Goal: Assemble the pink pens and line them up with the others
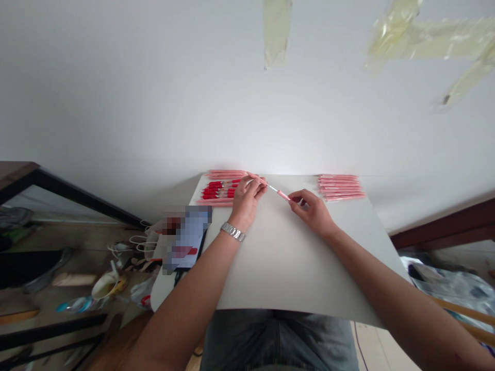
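My left hand (244, 202), with a metal-band watch (232, 231) at its wrist, pinches a pink pen barrel (256, 177). Between the two hands a thin pale refill (273, 188) bridges the barrel and a shorter pink pen section (283, 195). The far end of that section is in the closed fingertips of my right hand (314, 210). Beside my left hand lie red pen parts (220, 189), partly hidden by it, with pink barrels (225, 173) behind them and more pink barrels (214, 202) in front. To the right of my right hand, several pink pens (342, 187) lie in a row.
The white table (278, 268) stands against a wall (174, 103) with yellowed tape strips (277, 31). A phone or tablet (189, 239), blurred out, rests at the table's left edge. Cables, a bottle (75, 305) and a cup (104, 286) are on the floor at left.
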Demonstrator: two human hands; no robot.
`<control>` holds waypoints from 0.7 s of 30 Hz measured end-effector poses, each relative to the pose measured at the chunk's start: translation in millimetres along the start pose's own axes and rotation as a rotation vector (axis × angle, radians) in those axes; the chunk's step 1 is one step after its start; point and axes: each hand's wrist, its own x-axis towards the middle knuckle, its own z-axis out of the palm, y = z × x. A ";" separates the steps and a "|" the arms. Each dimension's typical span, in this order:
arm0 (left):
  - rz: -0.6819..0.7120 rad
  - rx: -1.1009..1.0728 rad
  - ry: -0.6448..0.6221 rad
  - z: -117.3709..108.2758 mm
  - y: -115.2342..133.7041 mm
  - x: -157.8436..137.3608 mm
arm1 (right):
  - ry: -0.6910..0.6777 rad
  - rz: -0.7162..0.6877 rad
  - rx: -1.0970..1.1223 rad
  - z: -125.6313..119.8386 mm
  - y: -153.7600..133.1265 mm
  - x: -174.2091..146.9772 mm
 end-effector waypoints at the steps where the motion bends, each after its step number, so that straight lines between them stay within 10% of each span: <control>1: -0.003 0.003 -0.004 -0.2 -0.4 -0.2 | -0.002 -0.002 0.000 0.1 0.1 0.1; 21: 0.028 0.130 -0.119 5.7 1.5 -9.4 | 0.012 -0.013 0.009 1.0 -1.0 0.3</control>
